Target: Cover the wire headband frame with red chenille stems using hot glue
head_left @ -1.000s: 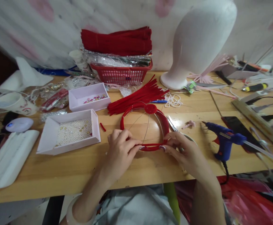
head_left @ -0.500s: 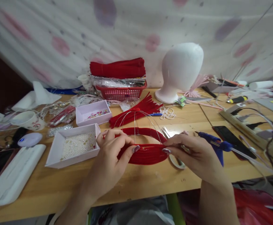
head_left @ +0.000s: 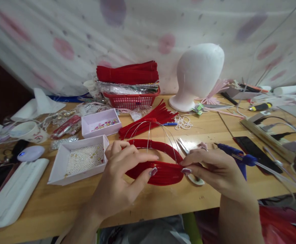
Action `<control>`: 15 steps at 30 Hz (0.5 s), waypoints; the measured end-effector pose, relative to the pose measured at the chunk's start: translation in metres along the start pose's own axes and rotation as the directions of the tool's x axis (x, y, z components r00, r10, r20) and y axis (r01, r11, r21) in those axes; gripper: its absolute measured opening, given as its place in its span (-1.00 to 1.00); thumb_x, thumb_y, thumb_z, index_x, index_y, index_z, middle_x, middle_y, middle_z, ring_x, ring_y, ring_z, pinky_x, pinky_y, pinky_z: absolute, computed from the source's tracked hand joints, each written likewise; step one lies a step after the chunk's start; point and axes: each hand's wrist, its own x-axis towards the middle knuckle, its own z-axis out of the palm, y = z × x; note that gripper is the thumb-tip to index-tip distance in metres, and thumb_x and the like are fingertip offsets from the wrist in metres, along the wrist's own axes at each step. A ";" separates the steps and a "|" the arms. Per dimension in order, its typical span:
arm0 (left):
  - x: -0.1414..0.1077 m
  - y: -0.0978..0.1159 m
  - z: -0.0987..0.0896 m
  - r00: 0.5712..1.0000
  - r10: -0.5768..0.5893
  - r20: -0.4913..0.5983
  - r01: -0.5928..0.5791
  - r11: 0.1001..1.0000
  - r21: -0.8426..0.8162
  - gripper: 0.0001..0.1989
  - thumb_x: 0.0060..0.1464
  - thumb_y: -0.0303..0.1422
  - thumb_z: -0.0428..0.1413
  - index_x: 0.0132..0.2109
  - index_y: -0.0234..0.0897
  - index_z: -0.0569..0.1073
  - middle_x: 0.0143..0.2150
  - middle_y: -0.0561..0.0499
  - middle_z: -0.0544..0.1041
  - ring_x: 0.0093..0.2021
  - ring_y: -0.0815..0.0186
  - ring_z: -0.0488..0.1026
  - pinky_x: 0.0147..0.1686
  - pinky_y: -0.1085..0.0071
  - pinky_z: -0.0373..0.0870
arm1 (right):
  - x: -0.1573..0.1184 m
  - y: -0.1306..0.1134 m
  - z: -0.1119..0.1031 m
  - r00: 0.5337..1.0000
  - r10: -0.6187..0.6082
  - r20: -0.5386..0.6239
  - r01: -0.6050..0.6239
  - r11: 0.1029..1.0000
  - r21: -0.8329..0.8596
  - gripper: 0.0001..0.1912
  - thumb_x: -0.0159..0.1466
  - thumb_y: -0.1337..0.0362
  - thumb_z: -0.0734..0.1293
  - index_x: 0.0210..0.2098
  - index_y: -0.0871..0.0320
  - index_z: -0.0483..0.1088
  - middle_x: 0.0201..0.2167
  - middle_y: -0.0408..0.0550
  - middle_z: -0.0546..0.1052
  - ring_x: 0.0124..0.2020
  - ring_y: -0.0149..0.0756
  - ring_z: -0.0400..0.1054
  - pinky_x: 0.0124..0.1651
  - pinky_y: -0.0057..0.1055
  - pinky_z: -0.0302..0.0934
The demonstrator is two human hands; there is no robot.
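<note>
A headpiece frame (head_left: 167, 174) is held up over the table between my two hands. Fuzzy red strips cover its round base band, and bare silver wires arch from it to a small red knot on top. My left hand (head_left: 124, 169) grips the band's left side, thumb on the front and index finger along the upper edge. At the right end, my right hand (head_left: 211, 166) pinches the red band between thumb and fingers. Scissors (head_left: 196, 181) lie behind the frame, partly hidden by my right hand.
A box of pearl beads (head_left: 53, 176) and a box of coloured gems (head_left: 87, 126) stand left. Behind are red chenille stems (head_left: 160, 113), a red basket (head_left: 130, 101) and a white foam head (head_left: 199, 71). A blue glue gun (head_left: 234, 152) and phone (head_left: 260, 154) lie right.
The front of the red band has tilted down, showing more of its face. My left index finger has straightened and lifted from the thumb. My right hand keeps its pinch, slightly lower.
</note>
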 end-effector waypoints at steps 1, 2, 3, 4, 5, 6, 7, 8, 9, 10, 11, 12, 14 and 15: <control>0.000 0.000 0.000 1.000 -0.003 0.002 0.003 1.000 -0.013 -0.78 0.23 -0.44 0.16 -0.06 0.03 0.56 -0.31 0.08 0.51 -0.15 0.14 0.30 -0.04 0.12 0.25 | 0.000 0.001 0.000 1.000 -0.003 0.003 0.003 1.000 0.000 -0.79 0.37 0.15 0.40 -0.35 0.08 0.58 -0.54 -0.13 0.60 -0.55 -0.41 0.42 -0.44 -0.47 0.32; 0.000 0.000 0.000 1.000 -0.009 0.002 0.009 1.000 -0.023 -0.79 0.22 -0.44 0.17 -0.09 0.01 0.56 -0.33 0.08 0.49 -0.16 0.14 0.30 -0.04 0.12 0.25 | 0.000 0.001 0.000 1.000 -0.003 0.005 0.003 1.000 -0.002 -0.78 0.37 0.15 0.40 -0.35 0.09 0.59 -0.54 -0.14 0.60 -0.56 -0.41 0.42 -0.45 -0.47 0.32; 0.000 0.000 0.000 1.000 -0.014 0.000 0.014 0.999 -0.030 -0.80 0.22 -0.45 0.17 -0.10 0.00 0.56 -0.33 0.08 0.49 -0.16 0.15 0.30 -0.04 0.12 0.25 | 0.000 0.001 0.000 1.000 0.001 0.009 -0.001 1.000 -0.005 -0.78 0.37 0.14 0.40 -0.35 0.09 0.59 -0.55 -0.14 0.60 -0.56 -0.42 0.42 -0.47 -0.48 0.30; 0.000 0.000 0.001 1.000 -0.017 -0.001 0.017 0.999 -0.033 -0.79 0.22 -0.45 0.17 -0.09 0.00 0.56 -0.33 0.08 0.49 -0.15 0.15 0.29 -0.05 0.13 0.25 | 0.000 0.001 0.000 1.000 0.005 0.013 -0.005 1.000 -0.004 -0.78 0.37 0.15 0.40 -0.35 0.09 0.58 -0.54 -0.14 0.60 -0.57 -0.42 0.43 -0.48 -0.49 0.29; -0.001 0.000 0.001 1.000 -0.022 -0.002 0.022 0.999 -0.033 -0.78 0.23 -0.46 0.17 -0.08 0.00 0.56 -0.32 0.08 0.49 -0.15 0.15 0.29 -0.05 0.14 0.25 | 0.000 0.001 -0.001 1.000 0.006 0.017 -0.006 1.000 -0.002 -0.79 0.37 0.15 0.40 -0.35 0.09 0.58 -0.54 -0.15 0.60 -0.57 -0.43 0.43 -0.50 -0.50 0.27; -0.001 0.000 0.000 1.000 -0.023 -0.001 0.023 0.999 -0.030 -0.77 0.23 -0.46 0.17 -0.06 0.00 0.56 -0.31 0.08 0.49 -0.15 0.15 0.29 -0.05 0.14 0.24 | 0.000 0.001 -0.001 1.000 0.003 0.019 -0.003 1.000 0.003 -0.80 0.37 0.16 0.41 -0.34 0.09 0.58 -0.54 -0.15 0.60 -0.57 -0.44 0.42 -0.50 -0.51 0.26; -0.001 0.000 0.000 1.000 -0.020 0.004 0.020 1.000 -0.022 -0.76 0.24 -0.45 0.16 -0.03 0.01 0.55 -0.31 0.08 0.48 -0.15 0.15 0.28 -0.05 0.14 0.24 | 0.000 0.001 -0.002 1.000 -0.003 0.016 0.003 1.000 0.008 -0.82 0.37 0.17 0.41 -0.33 0.09 0.58 -0.54 -0.16 0.60 -0.57 -0.45 0.42 -0.49 -0.51 0.26; -0.001 0.000 -0.001 1.000 -0.015 0.016 0.015 1.000 -0.006 -0.75 0.25 -0.44 0.15 0.00 0.02 0.55 -0.30 0.08 0.48 -0.15 0.15 0.28 -0.05 0.14 0.23 | 0.000 0.002 -0.002 1.000 -0.008 0.010 0.008 1.000 0.011 -0.83 0.37 0.18 0.41 -0.32 0.08 0.58 -0.54 -0.16 0.59 -0.56 -0.44 0.42 -0.47 -0.50 0.27; -0.001 0.001 -0.002 0.999 -0.006 0.033 0.006 1.000 0.017 -0.74 0.27 -0.43 0.14 0.02 0.03 0.54 -0.31 0.08 0.48 -0.15 0.15 0.28 -0.05 0.13 0.22 | 0.000 0.002 -0.003 1.000 -0.008 0.005 0.008 1.000 0.011 -0.83 0.37 0.19 0.41 -0.32 0.08 0.58 -0.54 -0.16 0.59 -0.55 -0.43 0.41 -0.46 -0.49 0.27; 0.001 0.001 -0.003 0.999 0.006 0.050 -0.008 0.999 0.045 -0.72 0.28 -0.43 0.12 0.05 0.04 0.53 -0.32 0.08 0.47 -0.15 0.15 0.27 -0.05 0.12 0.20 | 0.000 0.002 -0.003 1.000 -0.003 0.002 0.003 1.000 0.011 -0.83 0.37 0.18 0.41 -0.33 0.08 0.58 -0.54 -0.16 0.58 -0.54 -0.42 0.41 -0.45 -0.48 0.28; 0.002 0.003 -0.005 0.997 0.020 0.072 -0.026 0.997 0.075 -0.72 0.29 -0.42 0.11 0.05 0.04 0.53 -0.32 0.08 0.48 -0.15 0.14 0.27 -0.05 0.11 0.18 | 0.000 0.003 -0.003 1.000 0.008 0.004 -0.008 1.000 0.014 -0.83 0.37 0.18 0.41 -0.33 0.07 0.57 -0.54 -0.16 0.57 -0.54 -0.41 0.40 -0.45 -0.47 0.27; 0.004 0.004 -0.006 0.995 0.036 0.094 -0.046 0.993 0.105 -0.73 0.29 -0.42 0.11 0.04 0.04 0.53 -0.33 0.08 0.48 -0.15 0.13 0.27 -0.06 0.10 0.16 | 0.000 0.004 -0.003 1.000 0.025 0.010 -0.025 0.999 0.020 -0.83 0.37 0.18 0.41 -0.34 0.08 0.57 -0.55 -0.16 0.56 -0.54 -0.41 0.39 -0.46 -0.47 0.26; 0.008 0.007 -0.007 0.991 0.061 0.122 -0.080 0.984 0.157 -0.81 0.26 -0.40 0.14 -0.04 -0.01 0.54 -0.34 0.08 0.48 -0.16 0.11 0.27 -0.07 0.08 0.11 | 0.003 0.006 -0.003 0.998 0.050 0.034 -0.051 0.998 0.045 -0.82 0.37 0.17 0.41 -0.34 0.08 0.56 -0.54 -0.16 0.55 -0.54 -0.41 0.38 -0.46 -0.46 0.24; 0.011 0.008 -0.008 0.989 0.068 0.128 -0.091 0.980 0.177 -0.86 0.24 -0.39 0.16 -0.09 -0.04 0.53 -0.35 0.08 0.48 -0.16 0.11 0.28 -0.08 0.08 0.09 | 0.004 0.007 -0.002 0.997 0.052 0.050 -0.055 0.996 0.064 -0.82 0.37 0.17 0.40 -0.33 0.08 0.55 -0.52 -0.14 0.56 -0.51 -0.39 0.40 -0.43 -0.45 0.26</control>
